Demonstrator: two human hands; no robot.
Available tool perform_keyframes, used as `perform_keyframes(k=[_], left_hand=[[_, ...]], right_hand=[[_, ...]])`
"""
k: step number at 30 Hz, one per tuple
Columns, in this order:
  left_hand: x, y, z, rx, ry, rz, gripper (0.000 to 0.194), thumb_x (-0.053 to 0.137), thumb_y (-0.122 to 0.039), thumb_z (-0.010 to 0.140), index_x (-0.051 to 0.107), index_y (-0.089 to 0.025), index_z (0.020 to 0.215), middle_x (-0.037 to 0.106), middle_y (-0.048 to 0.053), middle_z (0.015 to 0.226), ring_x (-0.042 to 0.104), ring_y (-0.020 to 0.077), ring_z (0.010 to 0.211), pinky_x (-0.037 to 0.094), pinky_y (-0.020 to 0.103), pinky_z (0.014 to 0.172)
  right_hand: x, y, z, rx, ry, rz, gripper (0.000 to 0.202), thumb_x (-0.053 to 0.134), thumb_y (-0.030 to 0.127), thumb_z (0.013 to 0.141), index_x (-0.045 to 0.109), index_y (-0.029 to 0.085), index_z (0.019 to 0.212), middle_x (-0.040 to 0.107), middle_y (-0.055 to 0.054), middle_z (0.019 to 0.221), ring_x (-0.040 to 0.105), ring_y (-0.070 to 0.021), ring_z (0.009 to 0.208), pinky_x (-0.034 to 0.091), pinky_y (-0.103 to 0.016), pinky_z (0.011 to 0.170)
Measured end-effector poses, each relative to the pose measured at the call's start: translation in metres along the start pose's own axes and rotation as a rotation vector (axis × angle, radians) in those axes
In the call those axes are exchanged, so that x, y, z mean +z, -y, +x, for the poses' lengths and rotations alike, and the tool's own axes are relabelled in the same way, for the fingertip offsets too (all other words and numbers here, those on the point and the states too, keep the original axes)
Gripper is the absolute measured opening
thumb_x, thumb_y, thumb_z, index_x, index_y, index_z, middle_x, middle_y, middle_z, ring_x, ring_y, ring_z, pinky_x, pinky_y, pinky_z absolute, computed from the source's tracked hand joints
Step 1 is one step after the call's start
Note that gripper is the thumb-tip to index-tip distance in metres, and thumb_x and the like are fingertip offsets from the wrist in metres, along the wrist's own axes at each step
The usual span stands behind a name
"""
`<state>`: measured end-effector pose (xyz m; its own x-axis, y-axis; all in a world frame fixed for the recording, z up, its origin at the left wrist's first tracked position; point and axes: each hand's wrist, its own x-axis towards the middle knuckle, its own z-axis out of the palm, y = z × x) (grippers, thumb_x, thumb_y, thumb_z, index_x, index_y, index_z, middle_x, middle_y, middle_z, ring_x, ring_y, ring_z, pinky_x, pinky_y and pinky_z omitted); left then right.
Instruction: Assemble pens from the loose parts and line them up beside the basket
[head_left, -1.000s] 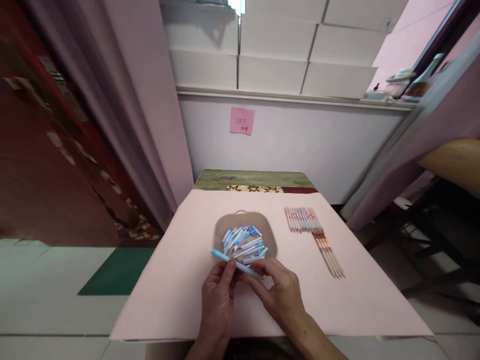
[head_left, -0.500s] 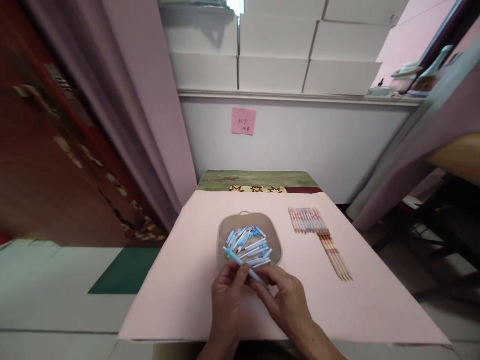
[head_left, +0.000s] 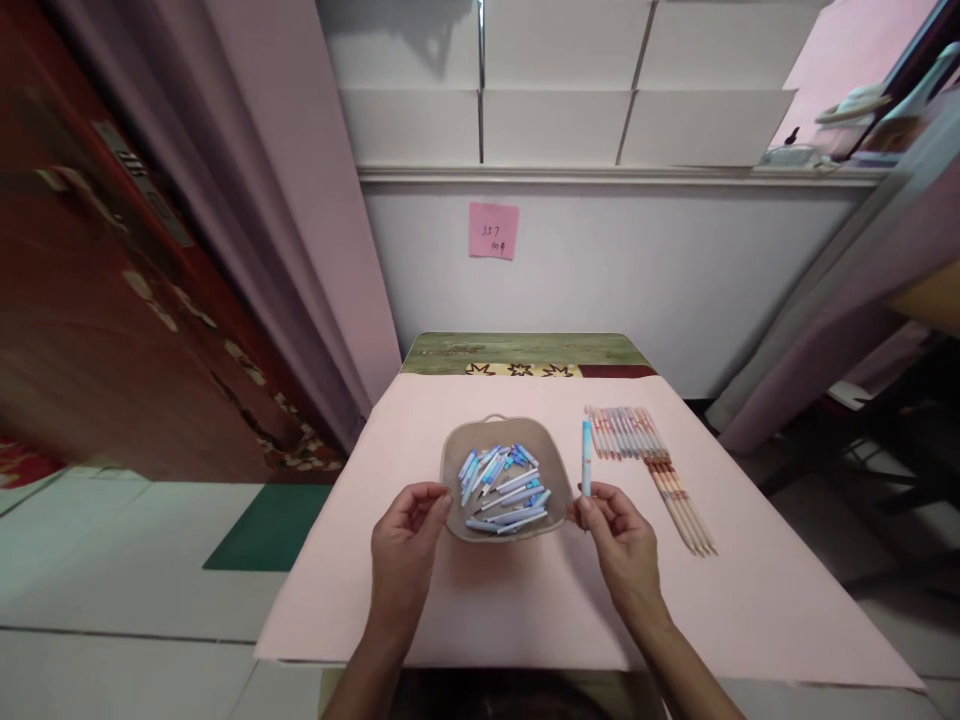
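A beige plastic basket [head_left: 507,430] sits on the pink-covered table, with several pen parts [head_left: 510,490] in blue, lilac and white lying loosely inside. My left hand [head_left: 411,525] is closed at the basket's left rim, thumb and forefinger pinching its edge. Just beyond the right rim, my right hand [head_left: 619,535] grips a light blue pen [head_left: 586,455] near its lower end. That pen stands nearly upright, its blue end on top, and my fingers cover the bottom part.
A row of patterned pens [head_left: 622,432] lies to the right of the basket. Several brownish pens [head_left: 681,505] lie below it, tips toward me. The pink table cover [head_left: 525,610] ends at a green patterned strip [head_left: 525,347] by the wall, where a pink note [head_left: 493,231] hangs.
My hands have moved apart from in front of the basket. The left went to its left rim; the right carried the blue pen rightward and turned it upright. The view has tilted down slightly.
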<state>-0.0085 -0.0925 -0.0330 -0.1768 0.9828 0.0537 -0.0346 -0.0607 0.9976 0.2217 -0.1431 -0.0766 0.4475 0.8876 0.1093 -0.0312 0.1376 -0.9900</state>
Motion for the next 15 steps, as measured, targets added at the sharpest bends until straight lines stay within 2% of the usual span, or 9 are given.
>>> perform_keyframes(k=[3,5,7,9,12,15], left_hand=[[0.002,0.004,0.017,0.089,0.121,0.259,0.012,0.070,-0.030,0.070,0.068,-0.020,0.076,0.066,0.002,0.071,0.058,0.0162,0.066,0.042,0.025,0.063],[0.012,0.007,0.030,0.187,0.216,0.492,0.007,0.065,-0.027,0.073,0.067,-0.021,0.073,0.064,0.000,0.068,0.055,0.0157,0.061,0.040,0.025,0.061],[0.028,0.009,0.044,0.269,0.329,0.730,0.007,0.060,-0.022,0.074,0.066,-0.021,0.072,0.063,0.001,0.068,0.055,0.0161,0.063,0.039,0.026,0.062],[0.049,0.012,0.057,0.321,0.466,0.941,0.012,0.054,-0.018,0.076,0.066,-0.021,0.075,0.066,0.003,0.076,0.059,0.0178,0.072,0.039,0.027,0.067],[0.080,0.021,0.075,0.318,0.535,1.027,0.015,0.053,-0.014,0.075,0.067,-0.020,0.079,0.068,0.007,0.082,0.060,0.0207,0.080,0.039,0.029,0.072],[0.102,0.032,0.087,0.267,0.572,1.107,0.015,0.053,-0.013,0.075,0.067,-0.018,0.079,0.069,0.010,0.084,0.061,0.0234,0.083,0.040,0.031,0.075]], right_hand=[[-0.009,-0.015,0.008,0.047,-0.067,0.067,0.030,0.067,0.042,0.079,0.061,0.016,0.094,0.070,-0.004,0.076,0.065,-0.0167,0.074,0.051,-0.030,0.075],[-0.013,-0.025,0.012,0.077,-0.063,0.092,0.030,0.067,0.043,0.079,0.063,0.015,0.090,0.069,-0.004,0.076,0.063,-0.0161,0.071,0.050,-0.029,0.072],[-0.016,-0.034,0.013,0.123,-0.054,0.140,0.031,0.067,0.044,0.079,0.066,0.014,0.088,0.067,-0.003,0.072,0.060,-0.0147,0.066,0.049,-0.028,0.068],[-0.018,-0.041,0.014,0.163,-0.050,0.207,0.031,0.068,0.043,0.078,0.067,0.014,0.088,0.064,-0.001,0.067,0.057,-0.0133,0.062,0.047,-0.026,0.063],[-0.020,-0.051,0.013,0.180,-0.016,0.281,0.030,0.069,0.041,0.078,0.068,0.014,0.090,0.062,-0.001,0.066,0.055,-0.0125,0.060,0.045,-0.025,0.060],[-0.022,-0.057,0.012,0.184,0.037,0.276,0.030,0.068,0.041,0.079,0.068,0.014,0.092,0.062,-0.001,0.068,0.054,-0.0131,0.061,0.044,-0.026,0.060]])
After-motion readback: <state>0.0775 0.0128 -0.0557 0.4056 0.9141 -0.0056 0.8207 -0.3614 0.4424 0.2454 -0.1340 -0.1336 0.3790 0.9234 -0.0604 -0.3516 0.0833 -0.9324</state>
